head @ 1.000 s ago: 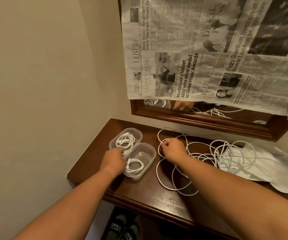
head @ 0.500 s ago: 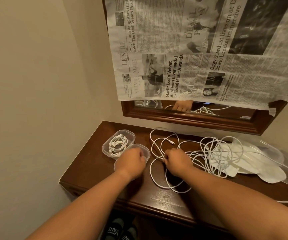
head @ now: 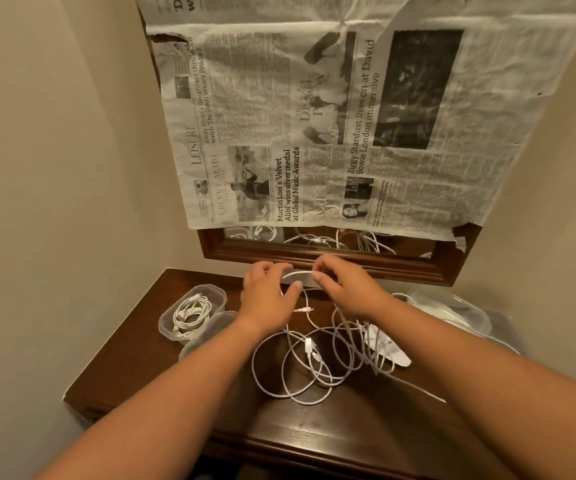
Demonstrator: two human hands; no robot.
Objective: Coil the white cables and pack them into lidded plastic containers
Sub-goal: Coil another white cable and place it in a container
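Head view: left hand (head: 267, 294) and right hand (head: 345, 289) pinch a thin white cable (head: 298, 273) above the dark wooden table's (head: 314, 431) back edge, slack tangled mid-table; coiling seems underway; next: even loops, then the clear plastic container (head: 207, 287), left edge.

Dim, warm indoor light, soft focus, perhaps slight blur; wide-angle bending toward edges.

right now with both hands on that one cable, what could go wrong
1. The white cable held between the left hand and right hand runs down into the tangled pile; pulling it up may tighten knots or drag other cables along.
2. The left forearm passes right beside the nearer container; a sideways sweep could nudge it towards the edge of the table.
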